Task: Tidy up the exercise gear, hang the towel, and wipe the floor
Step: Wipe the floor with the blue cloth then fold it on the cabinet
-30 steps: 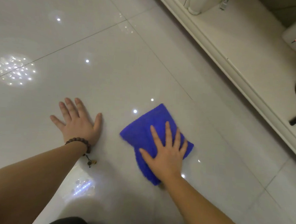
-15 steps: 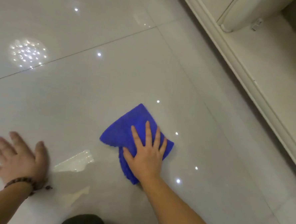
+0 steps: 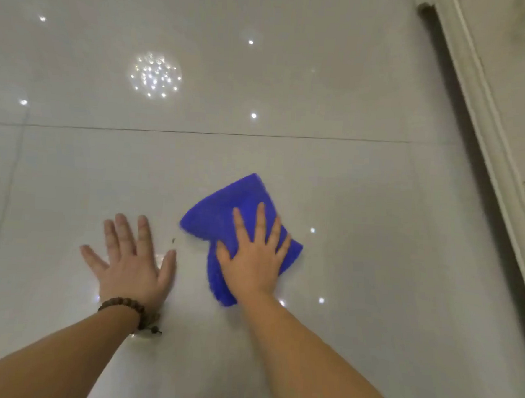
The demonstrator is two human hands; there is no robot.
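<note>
Hands lie flat on the glossy tiled floor (image 3: 374,267), fingers spread. Right hand (image 3: 253,259) presses a folded blue cloth (image 3: 223,215) — its long axis runs away toward the upper right. Left hand (image 3: 131,264) braces bare tile just beside it, holding nothing.

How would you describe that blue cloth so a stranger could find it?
On the glossy pale tiled floor, just this side of the grout line, find two hands. The blue cloth lies crumpled under the right hand, the only vividly coloured thing there.
</note>
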